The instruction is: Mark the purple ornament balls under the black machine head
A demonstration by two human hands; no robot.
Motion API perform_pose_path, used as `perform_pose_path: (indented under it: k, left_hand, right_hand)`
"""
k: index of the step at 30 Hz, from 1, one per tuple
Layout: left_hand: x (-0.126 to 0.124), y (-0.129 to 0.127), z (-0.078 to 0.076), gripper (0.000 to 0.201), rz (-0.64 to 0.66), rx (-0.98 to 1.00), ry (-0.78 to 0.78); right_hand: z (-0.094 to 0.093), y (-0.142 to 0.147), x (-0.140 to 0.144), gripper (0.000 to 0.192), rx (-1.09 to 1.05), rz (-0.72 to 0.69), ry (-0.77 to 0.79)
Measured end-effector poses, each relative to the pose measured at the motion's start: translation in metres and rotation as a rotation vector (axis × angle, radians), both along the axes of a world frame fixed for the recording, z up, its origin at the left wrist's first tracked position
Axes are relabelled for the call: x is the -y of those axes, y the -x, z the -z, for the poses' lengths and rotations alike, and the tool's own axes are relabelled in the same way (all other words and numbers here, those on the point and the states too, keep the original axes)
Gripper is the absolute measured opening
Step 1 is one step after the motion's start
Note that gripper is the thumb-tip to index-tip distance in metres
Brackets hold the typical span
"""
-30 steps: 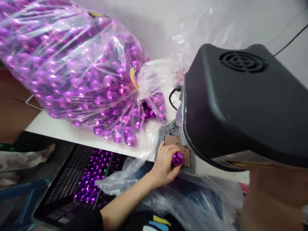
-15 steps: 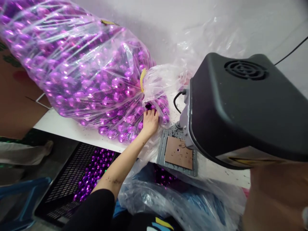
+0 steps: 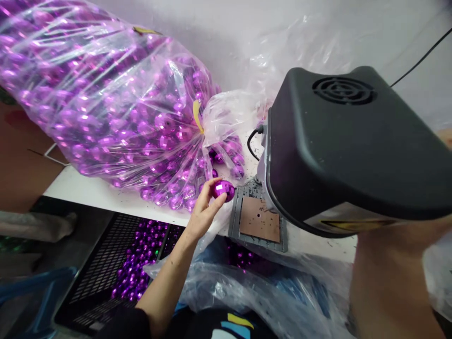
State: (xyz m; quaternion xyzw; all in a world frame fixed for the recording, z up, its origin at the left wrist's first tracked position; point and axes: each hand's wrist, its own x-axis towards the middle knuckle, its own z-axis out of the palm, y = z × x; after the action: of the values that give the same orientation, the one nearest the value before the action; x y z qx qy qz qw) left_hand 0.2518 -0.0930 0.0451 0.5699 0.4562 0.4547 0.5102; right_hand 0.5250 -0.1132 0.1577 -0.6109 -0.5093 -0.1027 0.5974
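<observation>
My left hand (image 3: 208, 202) pinches a shiny purple faceted ball (image 3: 223, 190) between thumb and fingers, just in front of the bag's opening. The big clear plastic bag (image 3: 116, 108), full of the same kind of balls, lies on the white table, gathered by a yellow tie (image 3: 197, 116). To the right of the held ball, a brown plate (image 3: 259, 219) with a small dark hole rests on the grey base of a black machine (image 3: 353, 141). My right forearm (image 3: 388, 282) rises at the right beside the machine; the fingers of my right hand (image 3: 445, 135) are mostly hidden behind it.
Below the table edge stands a black crate (image 3: 92, 273) with purple balls (image 3: 137, 259) inside. Crumpled clear plastic (image 3: 240, 287) hangs over my lap. A brown carton (image 3: 24, 165) and a blue stool (image 3: 38, 292) are at the left. Dark crumbs dot the machine base.
My left hand has come out of the bag's opening, drawn back toward me, and now holds a purple ball. Part of my right hand has come into view past the machine.
</observation>
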Motion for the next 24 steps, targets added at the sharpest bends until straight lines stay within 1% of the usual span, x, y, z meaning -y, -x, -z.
perform_pose_path:
  k: [2,5,8,10,12,14,15,17,19,21,24]
  left_hand:
    - [0.010,-0.005,0.002,0.045,0.039,0.101,0.081]
    - [0.018,-0.013,0.013,0.043,0.109,0.187,0.151]
    - [0.020,-0.022,0.027,0.044,0.187,0.256,0.255]
    - [0.020,-0.027,0.035,0.047,0.220,0.331,0.353]
    - [0.020,-0.030,0.041,0.050,0.242,0.407,0.434]
    - [0.021,-0.033,0.045,0.052,0.248,0.434,0.464]
    - [0.022,-0.033,0.047,0.053,0.239,0.403,0.455]
    - [0.024,-0.035,0.049,0.054,0.199,0.257,0.374]
    - [0.026,-0.038,0.050,0.054,0.177,0.040,0.223]
    - [0.028,-0.043,0.051,0.051,0.189,-0.153,0.064]
    - [0.029,-0.050,0.051,0.049,0.225,-0.308,-0.113]
  right_hand:
    - [0.001,-0.002,-0.002,0.046,-0.003,0.006,-0.018]
    - [0.001,-0.003,-0.003,0.045,-0.029,-0.018,-0.016]
    - [0.000,-0.001,-0.003,0.043,-0.049,-0.064,-0.027]
    - [-0.002,0.001,-0.003,0.040,-0.037,-0.060,-0.022]
    - [-0.004,0.002,-0.002,0.039,-0.038,-0.043,-0.008]
    - [-0.004,0.003,-0.002,0.040,-0.054,-0.043,-0.004]
    - [-0.004,0.004,-0.002,0.041,-0.063,-0.047,-0.011]
    - [-0.004,0.004,-0.002,0.043,-0.075,-0.056,-0.031]
    - [-0.003,0.005,-0.003,0.045,-0.074,-0.064,-0.046]
    - [-0.003,0.005,-0.003,0.044,-0.072,-0.065,-0.040]
    - [-0.004,0.007,-0.002,0.040,-0.062,-0.063,-0.030]
